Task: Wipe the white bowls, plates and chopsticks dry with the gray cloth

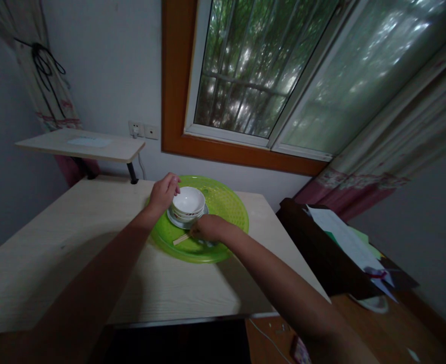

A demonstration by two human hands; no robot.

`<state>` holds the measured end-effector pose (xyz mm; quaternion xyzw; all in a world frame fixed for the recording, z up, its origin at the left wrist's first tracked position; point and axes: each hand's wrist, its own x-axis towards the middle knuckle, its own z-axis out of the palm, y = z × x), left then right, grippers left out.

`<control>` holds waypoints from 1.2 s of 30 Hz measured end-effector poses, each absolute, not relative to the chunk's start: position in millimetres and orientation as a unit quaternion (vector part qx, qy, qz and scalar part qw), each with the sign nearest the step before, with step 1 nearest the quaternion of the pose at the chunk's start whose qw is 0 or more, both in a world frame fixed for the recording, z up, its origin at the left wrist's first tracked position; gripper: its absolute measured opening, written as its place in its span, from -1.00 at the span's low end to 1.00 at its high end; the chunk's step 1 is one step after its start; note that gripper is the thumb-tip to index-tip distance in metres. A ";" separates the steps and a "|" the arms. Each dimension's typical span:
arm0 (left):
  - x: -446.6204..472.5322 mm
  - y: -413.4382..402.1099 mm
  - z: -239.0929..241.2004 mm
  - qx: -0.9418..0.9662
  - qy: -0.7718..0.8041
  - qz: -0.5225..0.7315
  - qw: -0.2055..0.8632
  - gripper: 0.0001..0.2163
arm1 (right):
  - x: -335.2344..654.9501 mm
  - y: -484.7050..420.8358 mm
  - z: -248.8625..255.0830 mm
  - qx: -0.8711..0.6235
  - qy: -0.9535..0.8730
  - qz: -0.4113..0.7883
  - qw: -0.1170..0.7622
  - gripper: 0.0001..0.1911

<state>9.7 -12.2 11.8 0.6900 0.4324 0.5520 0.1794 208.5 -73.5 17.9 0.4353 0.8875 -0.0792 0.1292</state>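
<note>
On the near side of the green tray [226, 202], your right hand [206, 228] pinches the chopsticks [181, 239] lying flat — not yet lifted. Farther in, your left hand [163, 192] cups the stacked bowls [188, 203] — their saucer sits on the tray.

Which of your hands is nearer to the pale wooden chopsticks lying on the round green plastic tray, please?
Right. The right hand rests over one end of the chopsticks; the left hand is farther back, touching the white bowl's rim.

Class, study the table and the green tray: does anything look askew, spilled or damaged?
Nothing stands out. The bowls sit stacked upright on the green tray, the left hand at their rim, the right hand on the chopsticks.
</note>
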 end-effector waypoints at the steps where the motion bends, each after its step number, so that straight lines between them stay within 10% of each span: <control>1: 9.8 -12.5 11.8 0.693 0.436 0.546 0.177 -0.71 | 204.2 -75.2 15.6 0.432 0.888 -0.069 0.139 -0.70; 36: 13.0 -13.2 8.1 0.767 0.436 0.452 0.132 -0.73 | 189.6 -74.3 -6.8 0.332 0.927 0.036 0.169 -0.73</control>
